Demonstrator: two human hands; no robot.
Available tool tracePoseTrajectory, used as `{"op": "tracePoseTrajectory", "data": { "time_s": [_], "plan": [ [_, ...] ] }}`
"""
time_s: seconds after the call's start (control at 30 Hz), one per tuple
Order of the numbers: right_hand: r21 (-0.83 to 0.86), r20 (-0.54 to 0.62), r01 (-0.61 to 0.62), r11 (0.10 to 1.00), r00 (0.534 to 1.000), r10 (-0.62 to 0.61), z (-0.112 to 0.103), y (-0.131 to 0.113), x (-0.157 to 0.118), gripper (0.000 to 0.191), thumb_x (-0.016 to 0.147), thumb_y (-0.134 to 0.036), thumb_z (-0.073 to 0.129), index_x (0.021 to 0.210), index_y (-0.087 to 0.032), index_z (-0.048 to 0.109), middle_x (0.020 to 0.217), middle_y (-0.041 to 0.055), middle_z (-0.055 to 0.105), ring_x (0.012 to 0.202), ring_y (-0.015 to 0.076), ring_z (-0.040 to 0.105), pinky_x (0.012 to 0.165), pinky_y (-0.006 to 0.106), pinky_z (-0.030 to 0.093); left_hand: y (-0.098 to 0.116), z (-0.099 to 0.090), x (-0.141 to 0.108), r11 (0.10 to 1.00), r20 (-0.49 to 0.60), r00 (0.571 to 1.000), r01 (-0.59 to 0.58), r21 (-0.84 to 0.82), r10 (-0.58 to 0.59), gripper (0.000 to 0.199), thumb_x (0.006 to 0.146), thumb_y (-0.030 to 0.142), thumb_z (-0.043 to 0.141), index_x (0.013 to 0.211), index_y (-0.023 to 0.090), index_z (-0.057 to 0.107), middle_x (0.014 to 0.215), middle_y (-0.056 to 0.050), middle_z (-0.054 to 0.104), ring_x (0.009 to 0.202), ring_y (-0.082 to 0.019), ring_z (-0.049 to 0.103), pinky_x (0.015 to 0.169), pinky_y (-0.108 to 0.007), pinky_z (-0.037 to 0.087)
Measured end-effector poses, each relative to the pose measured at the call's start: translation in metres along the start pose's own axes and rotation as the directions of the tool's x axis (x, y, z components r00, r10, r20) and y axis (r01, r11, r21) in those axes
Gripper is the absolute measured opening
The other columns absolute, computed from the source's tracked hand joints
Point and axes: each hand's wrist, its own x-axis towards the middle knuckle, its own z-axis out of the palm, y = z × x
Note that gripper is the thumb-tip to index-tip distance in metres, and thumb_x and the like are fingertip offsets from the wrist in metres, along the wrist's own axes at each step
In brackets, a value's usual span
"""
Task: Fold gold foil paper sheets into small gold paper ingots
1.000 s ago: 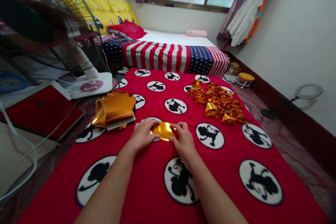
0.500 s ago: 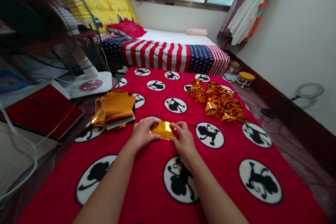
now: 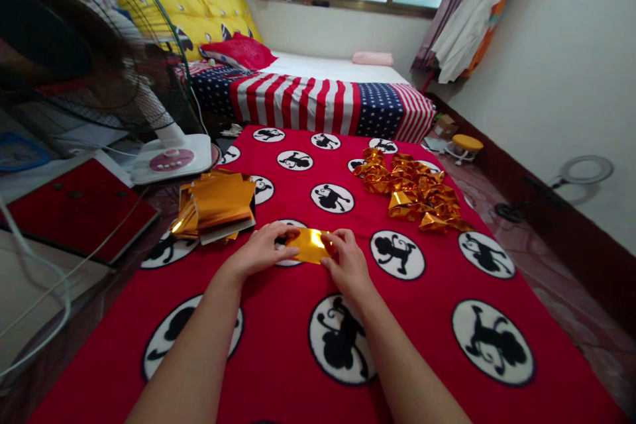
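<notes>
A shiny gold foil paper [image 3: 309,245], folded into a small oblong, sits in front of me over the red cloth. My left hand [image 3: 261,248] is at its left end, thumb on the near side and fingers on the far side. The right end is pinched by my right hand [image 3: 348,265] between thumb and fingers. Left of my hands lies a loose stack of gold foil sheets [image 3: 223,202]. Folded gold foil pieces [image 3: 420,192] are heaped farther off to the right.
The red cloth [image 3: 417,344] with monkey circles covers the surface under my hands. An electric fan [image 3: 173,156] stands at left beside a red panel [image 3: 79,205]. Beyond are a bed [image 3: 318,106] and, at right, a yellow stool [image 3: 467,142].
My left hand has shifted slightly left along the foil paper, its fingers reaching out straighter. My right hand stays in place on the right end.
</notes>
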Motion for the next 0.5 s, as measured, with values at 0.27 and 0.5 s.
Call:
{"op": "tracePoseTrajectory", "data": {
  "time_s": [0.27, 0.5],
  "plan": [
    [-0.114, -0.052, -0.074, 0.991, 0.996, 0.069, 0.003, -0.020, -0.002, 0.044, 0.075, -0.031, 0.072, 0.117, -0.027, 0.062, 0.116, 0.0045, 0.053, 0.104, 0.0217, 0.056, 0.086, 0.033, 0.042, 0.017, 0.019, 0.000, 0.955, -0.169, 0.982, 0.133, 0.264, -0.090, 0.050, 0.064, 0.049, 0.077, 0.106, 0.028, 0.061, 0.108, -0.001, 0.065, 0.099, -0.025, 0.058, 0.082, -0.035, 0.040],
    [-0.206, -0.133, -0.106, 0.973, 0.988, 0.080, 0.010, -0.032, -0.005, 0.049, 0.073, -0.046, 0.074, 0.114, -0.025, 0.060, 0.116, 0.0073, 0.051, 0.105, 0.0253, 0.053, 0.082, 0.035, 0.039, 0.013, 0.017, 0.000, 0.959, -0.159, 0.985, 0.104, 0.264, -0.063, 0.051, 0.065, 0.050, 0.075, 0.109, 0.028, 0.061, 0.109, -0.001, 0.064, 0.100, -0.025, 0.057, 0.080, -0.035, 0.038]
  ]
}}
